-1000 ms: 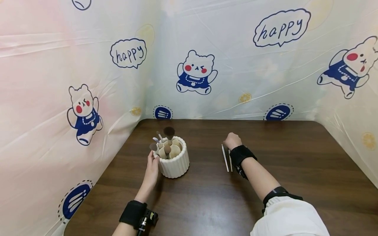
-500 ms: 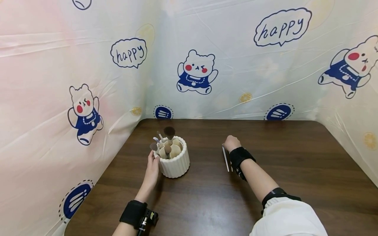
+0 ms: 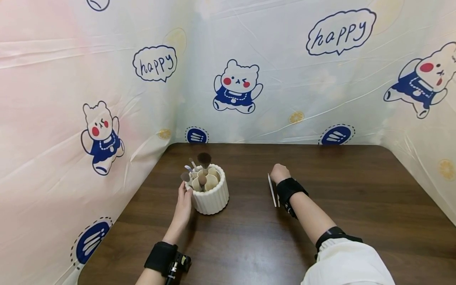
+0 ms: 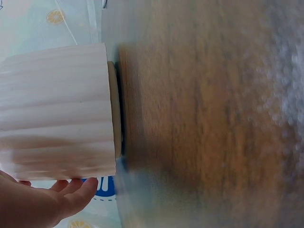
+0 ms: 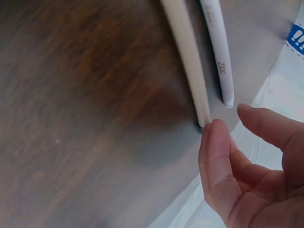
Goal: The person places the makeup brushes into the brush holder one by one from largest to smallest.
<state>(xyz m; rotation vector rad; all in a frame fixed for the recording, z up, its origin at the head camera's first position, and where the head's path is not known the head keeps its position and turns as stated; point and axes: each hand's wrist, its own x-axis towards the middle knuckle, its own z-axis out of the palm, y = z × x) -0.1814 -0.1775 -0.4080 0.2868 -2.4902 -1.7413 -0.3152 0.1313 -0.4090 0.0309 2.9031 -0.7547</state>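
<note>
A ribbed white makeup brush holder [image 3: 211,202] stands upright at the left of the table. Several makeup brushes poke out of it, among them a big dark fluffy brush [image 3: 204,159]. Against the holder's left side rests my left hand [image 3: 183,202], its fingers loosely extended along the ribbed wall [image 4: 61,109]. To the right, two slim sticks lie side by side: a white one with small lettering [image 5: 221,61] and a cream one [image 5: 190,61]. My right hand [image 3: 280,173] is at their far ends, thumb and fingers apart, with a fingertip [image 5: 218,130] right at the cream stick's end.
The dark brown wooden table [image 3: 242,245] runs back to a printed curtain [image 3: 278,87] that encloses it on the left, back and right. Black straps with cameras circle both wrists, the left strap [image 3: 161,258] lying low over the table.
My right hand has shifted slightly down toward the two sticks, and they now lie closer together in view. My left hand and the brush holder stay in place.
</note>
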